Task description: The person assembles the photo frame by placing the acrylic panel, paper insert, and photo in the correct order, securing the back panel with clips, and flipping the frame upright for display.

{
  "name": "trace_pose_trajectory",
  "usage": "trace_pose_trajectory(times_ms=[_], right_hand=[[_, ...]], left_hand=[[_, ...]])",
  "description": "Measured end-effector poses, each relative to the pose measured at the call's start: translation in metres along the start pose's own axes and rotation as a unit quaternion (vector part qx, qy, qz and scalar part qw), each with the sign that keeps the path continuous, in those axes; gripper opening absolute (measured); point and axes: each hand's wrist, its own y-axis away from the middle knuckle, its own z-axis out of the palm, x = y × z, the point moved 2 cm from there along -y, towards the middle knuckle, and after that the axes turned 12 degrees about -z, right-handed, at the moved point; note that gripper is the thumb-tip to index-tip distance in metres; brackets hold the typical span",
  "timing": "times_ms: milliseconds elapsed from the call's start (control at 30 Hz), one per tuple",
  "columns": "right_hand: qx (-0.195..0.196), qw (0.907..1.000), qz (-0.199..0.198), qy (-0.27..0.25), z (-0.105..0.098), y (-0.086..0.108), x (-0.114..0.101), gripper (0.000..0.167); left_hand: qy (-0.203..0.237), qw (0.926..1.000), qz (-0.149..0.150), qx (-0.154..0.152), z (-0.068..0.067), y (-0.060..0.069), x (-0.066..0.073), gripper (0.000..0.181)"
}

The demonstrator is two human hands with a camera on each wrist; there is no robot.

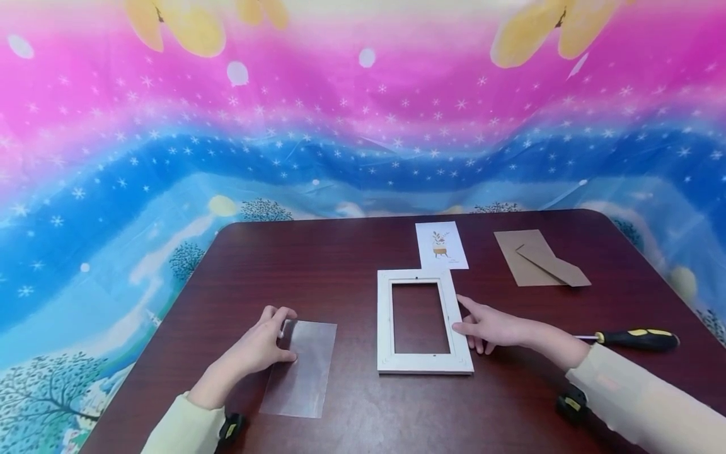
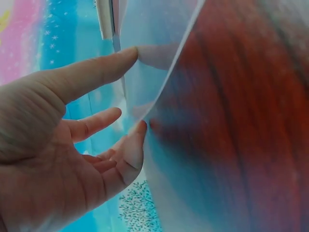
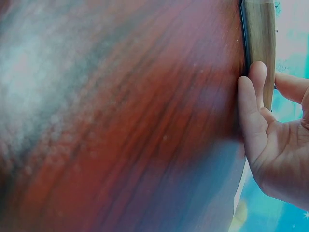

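Observation:
On the table's left half lies a clear plastic sheet (image 1: 309,372). My left hand (image 1: 263,340) is at its left edge, thumb on the sheet and fingers spread near the upper left corner. In the left wrist view the thumb (image 2: 104,70) touches the sheet (image 2: 161,29), and a fingertip meets its edge. A white picture frame (image 1: 386,321) with an unfilled opening lies flat in the middle. Against its right side rests my right hand (image 1: 488,325), fingers fairly straight. The right wrist view shows fingertips by the frame's wood-toned side (image 3: 260,38).
Behind the frame lies a white card (image 1: 422,243) with a plant picture. A brown backing board (image 1: 516,261) with a stand leg is at the back right. The screwdriver (image 1: 641,338) lies partly behind the right forearm. A printed curtain (image 1: 363,145) hangs behind the table (image 1: 317,265).

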Motion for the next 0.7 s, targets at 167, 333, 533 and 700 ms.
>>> trace_pose_trajectory(times_ms=[167,333,533,700], right_hand=[[0.001,1.0,-0.001,0.0,0.0,0.0,-0.001,0.079],[0.001,1.0,-0.004,0.0,0.0,0.0,-0.001,0.079],[-0.001,1.0,-0.002,0.0,0.0,0.0,-0.001,0.079],[0.001,1.0,0.0,-0.003,0.0,0.0,0.0,0.079]], left_hand=[[0.034,0.9989,0.005,-0.033,-0.001,-0.004,-0.005,0.085],[0.079,0.9925,0.037,-0.086,-0.003,-0.01,-0.012,0.083],[0.163,0.9756,0.057,-0.136,-0.007,-0.016,-0.022,0.058],[0.22,0.9607,0.04,-0.165,-0.012,-0.019,-0.026,0.046]])
